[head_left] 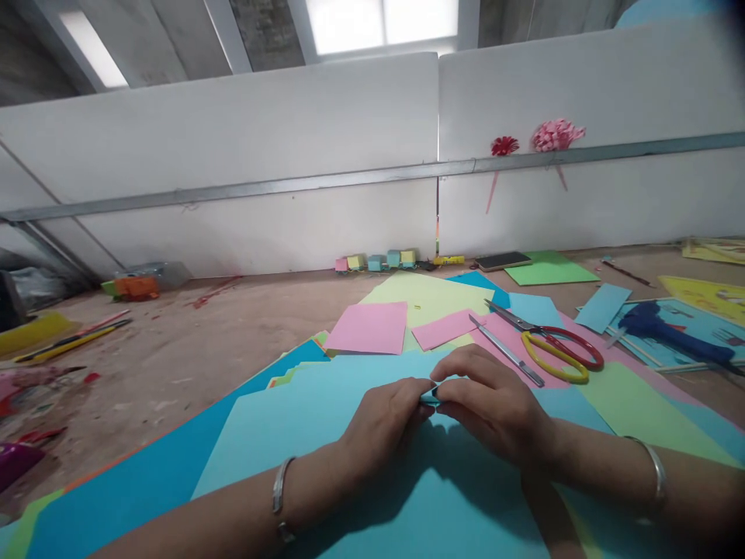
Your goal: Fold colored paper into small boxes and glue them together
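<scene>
My left hand [389, 411] and my right hand [494, 400] meet above a large light-blue sheet of paper [291, 419]. Between their fingertips is a small folded piece of blue paper [429, 397], gripped from both sides and mostly covered by the fingers. Just beyond my right hand lie a craft knife [506, 349] and scissors with one red and one yellow handle loop [559, 349]. A pink paper square [368, 328] and a smaller pink strip [443, 330] rest flat beyond my left hand.
A blue glue gun [669, 330] lies at right on a picture board. Small paper blocks [375, 262] line the white wall [233, 155], near a phone [504, 261] and a green sheet [550, 268]. Pencils [75, 341] and a purple object [20, 466] are at left.
</scene>
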`<act>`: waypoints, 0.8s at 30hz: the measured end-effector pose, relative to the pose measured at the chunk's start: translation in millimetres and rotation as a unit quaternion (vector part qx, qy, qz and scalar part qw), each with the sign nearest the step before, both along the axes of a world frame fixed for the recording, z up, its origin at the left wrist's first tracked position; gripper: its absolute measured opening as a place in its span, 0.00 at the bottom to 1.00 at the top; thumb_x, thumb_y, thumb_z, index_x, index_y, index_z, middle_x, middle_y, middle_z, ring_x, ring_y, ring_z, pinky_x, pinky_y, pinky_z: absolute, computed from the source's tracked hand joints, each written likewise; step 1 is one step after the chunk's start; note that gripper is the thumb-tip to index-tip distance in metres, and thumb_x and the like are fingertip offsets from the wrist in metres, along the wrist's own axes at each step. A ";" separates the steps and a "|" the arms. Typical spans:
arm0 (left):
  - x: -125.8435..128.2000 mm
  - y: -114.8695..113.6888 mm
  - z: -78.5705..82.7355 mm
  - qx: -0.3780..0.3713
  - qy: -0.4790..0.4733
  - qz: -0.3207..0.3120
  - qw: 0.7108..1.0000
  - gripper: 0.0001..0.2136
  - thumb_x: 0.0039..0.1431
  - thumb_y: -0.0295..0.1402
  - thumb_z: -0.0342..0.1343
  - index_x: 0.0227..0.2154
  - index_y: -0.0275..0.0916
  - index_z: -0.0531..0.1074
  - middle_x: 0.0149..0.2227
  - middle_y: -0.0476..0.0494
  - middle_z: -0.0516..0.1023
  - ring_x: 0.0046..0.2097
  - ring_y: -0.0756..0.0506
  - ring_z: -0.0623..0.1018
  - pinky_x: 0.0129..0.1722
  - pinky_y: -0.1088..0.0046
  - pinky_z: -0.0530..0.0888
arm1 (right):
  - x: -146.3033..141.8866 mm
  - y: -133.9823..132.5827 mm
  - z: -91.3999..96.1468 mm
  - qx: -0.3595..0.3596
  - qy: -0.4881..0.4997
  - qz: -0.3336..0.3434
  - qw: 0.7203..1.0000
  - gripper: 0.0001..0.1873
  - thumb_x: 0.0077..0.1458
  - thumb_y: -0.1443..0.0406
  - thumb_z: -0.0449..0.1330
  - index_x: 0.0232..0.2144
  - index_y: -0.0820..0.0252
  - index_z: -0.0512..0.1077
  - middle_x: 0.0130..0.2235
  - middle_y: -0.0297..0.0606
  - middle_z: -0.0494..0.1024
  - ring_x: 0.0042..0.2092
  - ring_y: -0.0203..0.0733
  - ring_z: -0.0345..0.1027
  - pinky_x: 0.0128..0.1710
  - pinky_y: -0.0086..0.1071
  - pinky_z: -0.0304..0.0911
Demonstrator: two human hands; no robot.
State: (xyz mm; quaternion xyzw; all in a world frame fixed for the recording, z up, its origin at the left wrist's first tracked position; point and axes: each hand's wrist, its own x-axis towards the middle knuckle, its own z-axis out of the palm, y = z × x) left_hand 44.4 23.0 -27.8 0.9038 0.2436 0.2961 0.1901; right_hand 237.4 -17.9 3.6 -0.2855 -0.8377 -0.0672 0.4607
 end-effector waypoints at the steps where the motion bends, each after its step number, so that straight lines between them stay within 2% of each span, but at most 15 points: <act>1: 0.6 -0.5 -0.2 -0.004 0.003 -0.001 1.000 0.07 0.65 0.31 0.48 0.38 0.37 0.71 0.31 0.42 0.78 0.30 0.46 0.73 0.31 0.71 0.69 | 0.1 0.4 0.3 -0.002 0.003 0.004 1.000 0.07 0.61 0.71 0.53 0.32 0.58 0.69 0.34 0.40 0.76 0.37 0.40 0.66 0.36 0.34 0.66; 5: 2.5 -3.3 1.8 -0.035 -0.001 -0.008 0.999 0.05 0.62 0.31 0.51 0.34 0.38 0.71 0.30 0.46 0.77 0.29 0.48 0.71 0.30 0.73 0.67 | 1.1 2.9 -1.4 -0.023 0.024 0.031 0.999 0.07 0.61 0.72 0.53 0.31 0.59 0.67 0.34 0.40 0.75 0.36 0.39 0.65 0.35 0.33 0.65; 9: 3.2 -5.8 7.7 -0.123 -0.014 -0.036 0.992 0.08 0.63 0.30 0.49 0.30 0.37 0.72 0.29 0.45 0.78 0.29 0.48 0.74 0.32 0.73 0.69 | 1.8 4.1 -3.8 -0.019 0.031 0.050 0.998 0.07 0.62 0.71 0.52 0.31 0.59 0.65 0.32 0.39 0.74 0.34 0.39 0.63 0.34 0.33 0.64; 14: 3.5 -6.9 9.5 -0.200 -0.032 -0.050 0.978 0.12 0.66 0.34 0.47 0.33 0.35 0.73 0.31 0.41 0.80 0.32 0.47 0.77 0.35 0.72 0.71 | 1.9 4.0 -5.5 -0.028 0.030 0.055 0.998 0.09 0.64 0.68 0.51 0.30 0.60 0.65 0.31 0.40 0.72 0.34 0.39 0.62 0.34 0.33 0.62; 19: 2.9 -5.1 6.9 -0.166 -0.040 -0.081 0.982 0.22 0.68 0.46 0.42 0.33 0.34 0.73 0.29 0.41 0.78 0.30 0.47 0.75 0.32 0.72 0.70 | 3.2 3.0 -3.5 -0.033 0.042 0.069 0.996 0.10 0.62 0.70 0.52 0.28 0.60 0.65 0.29 0.39 0.70 0.32 0.39 0.60 0.33 0.34 0.61; 24: 3.5 -4.7 5.8 -0.123 -0.033 -0.076 0.989 0.23 0.69 0.46 0.38 0.33 0.36 0.72 0.28 0.44 0.77 0.28 0.49 0.74 0.31 0.74 0.68 | 2.4 1.2 -0.2 -0.029 0.045 0.049 0.997 0.08 0.57 0.74 0.54 0.29 0.59 0.67 0.31 0.40 0.73 0.34 0.39 0.63 0.33 0.34 0.63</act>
